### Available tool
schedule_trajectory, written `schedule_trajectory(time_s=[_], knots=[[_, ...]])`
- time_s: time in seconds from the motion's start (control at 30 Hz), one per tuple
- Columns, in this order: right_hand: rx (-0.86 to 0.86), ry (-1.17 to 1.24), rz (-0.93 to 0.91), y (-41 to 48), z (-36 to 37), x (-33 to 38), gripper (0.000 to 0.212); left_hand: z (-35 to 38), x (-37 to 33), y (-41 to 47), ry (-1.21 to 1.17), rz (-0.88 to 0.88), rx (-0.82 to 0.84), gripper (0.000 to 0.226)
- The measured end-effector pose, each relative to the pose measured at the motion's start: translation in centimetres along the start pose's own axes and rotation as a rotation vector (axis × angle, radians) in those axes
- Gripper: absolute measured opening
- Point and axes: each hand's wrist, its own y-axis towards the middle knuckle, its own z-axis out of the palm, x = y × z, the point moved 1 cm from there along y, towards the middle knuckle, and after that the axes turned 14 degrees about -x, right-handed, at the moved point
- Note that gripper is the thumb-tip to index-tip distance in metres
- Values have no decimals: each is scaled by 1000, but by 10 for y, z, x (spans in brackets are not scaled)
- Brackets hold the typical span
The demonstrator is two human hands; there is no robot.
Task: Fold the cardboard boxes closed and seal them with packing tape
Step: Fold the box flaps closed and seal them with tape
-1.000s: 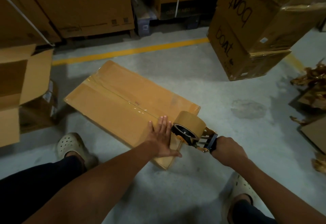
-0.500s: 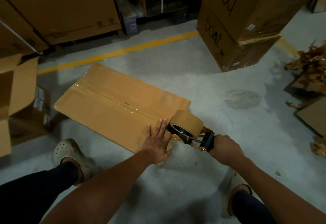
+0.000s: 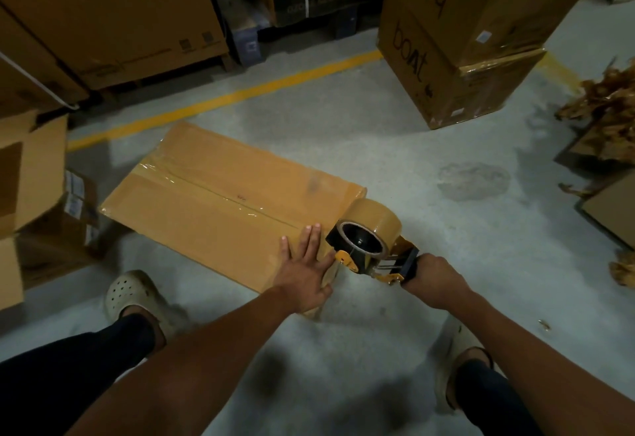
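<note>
At the far left an open carton (image 3: 31, 174) stands on the floor (image 3: 378, 147), and beside it the closed cardboard box (image 3: 213, 202) lies flat on the concrete with a glossy tape strip (image 3: 220, 195) along its centre seam. The left hand (image 3: 304, 272) lies spread and flat on the box's near right end, fingers straight, pressing down. Just right of it, the tape dispenser (image 3: 371, 246) with its brown roll sits at that end of the box, its handle gripped in the right hand (image 3: 434, 282); stacked boxes (image 3: 446, 57) stand farther back on the right.
</note>
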Motion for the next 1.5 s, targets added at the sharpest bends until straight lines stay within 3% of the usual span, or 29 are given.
schedule_trajectory(time_s=[0.3, 0.5, 0.63, 0.73, 0.87, 1.07, 1.4, 1.5], knots=[[37, 6, -21, 5, 14, -17, 14, -2, -2, 1, -22, -41, -1, 80], [141, -116, 166, -9, 30, -103, 13, 1, -2, -1, -40, -34, -53, 91], [10, 65, 283, -1, 19, -78, 26, -5, -9, 6, -48, -68, -79, 72], [-43, 263, 388, 10, 24, -58, 22, -13, -24, 27, -158, -190, -179, 62], [-14, 637, 520, 13, 42, -49, 16, -7, -28, 49, -225, -226, -251, 59], [44, 1182, 721, 30, 64, -36, 7, -2, -36, 59, -160, -255, -188, 64], [-5, 1227, 1000, 85, 128, -54, 7, 9, -42, 62, -144, -299, -215, 64], [-33, 1241, 994, 90, 148, -48, 21, 11, -42, 60, -119, -289, -246, 64]])
